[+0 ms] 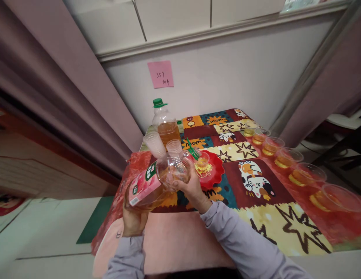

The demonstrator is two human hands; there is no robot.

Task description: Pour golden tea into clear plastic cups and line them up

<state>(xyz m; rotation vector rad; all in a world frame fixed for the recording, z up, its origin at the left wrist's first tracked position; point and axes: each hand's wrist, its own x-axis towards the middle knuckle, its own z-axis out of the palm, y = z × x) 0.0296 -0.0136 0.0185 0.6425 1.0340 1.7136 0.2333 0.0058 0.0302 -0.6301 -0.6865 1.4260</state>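
A large clear juice bottle [149, 186] with a pink label and amber liquid lies tilted in both my hands, its neck toward the red plate. My left hand [135, 221] grips it low at the base, fingers partly hidden behind it. Around the upper part near the neck, my right hand [193, 190] is closed. Just past the neck, a small clear cup [202, 161] with some yellow drink stands on the scalloped red plate [216, 170]. Thin green plastic pieces [192, 149] rise beside that cup. The bottle's mouth is hard to make out.
Behind stand a second juice bottle [168, 130] with a green cap, and two stacks of plastic cups [154, 144]. Several filled clear cups [287, 157] line the table's right side. A patterned mat [264, 182] and a pink mat [180, 240] cover the table.
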